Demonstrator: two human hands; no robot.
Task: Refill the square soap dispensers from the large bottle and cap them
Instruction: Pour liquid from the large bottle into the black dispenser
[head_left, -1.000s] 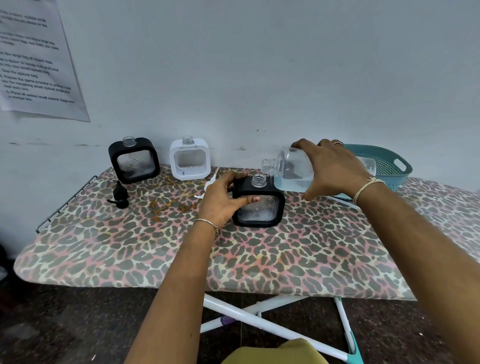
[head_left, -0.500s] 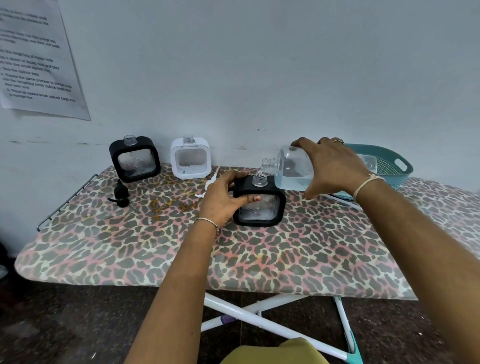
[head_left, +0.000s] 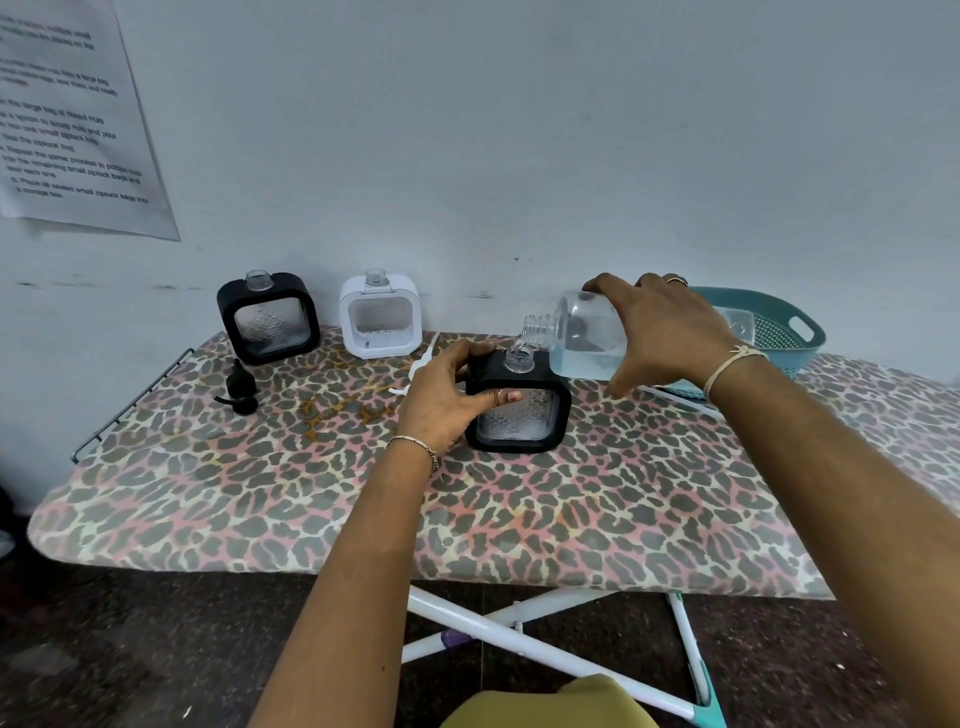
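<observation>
The left hand (head_left: 447, 395) grips the left side of the black square soap dispenser with a clear textured window (head_left: 519, 410), thumb on its front face and fingers curled behind, steadying it upright near the middle of the frame. The right hand (head_left: 660, 332) clasps the large clear plastic bottle of pale blue liquid (head_left: 582, 338) from above, fingers wrapped over its body, just right of centre. Compared with a second ago, when the bottle lay almost level with its mouth beside the dispenser's open neck (head_left: 519, 359), the mouth is tipped lower and sits directly over that neck, and a thin clear stream appears to run between them. So pouring has probably just begun, and the fill level is too hard to read through the patterned window. The left hand's hold looks unchanged. Further out on the leopard-print ironing board (head_left: 571, 509), a second black square dispenser (head_left: 267, 317) and a white square dispenser (head_left: 379, 317) stand uncapped against the wall at upper left, with a black pump cap (head_left: 239, 389) in front of them and a white pump (head_left: 421, 364) behind the left hand. A teal plastic basket (head_left: 795, 332) sits behind the right wrist.
</observation>
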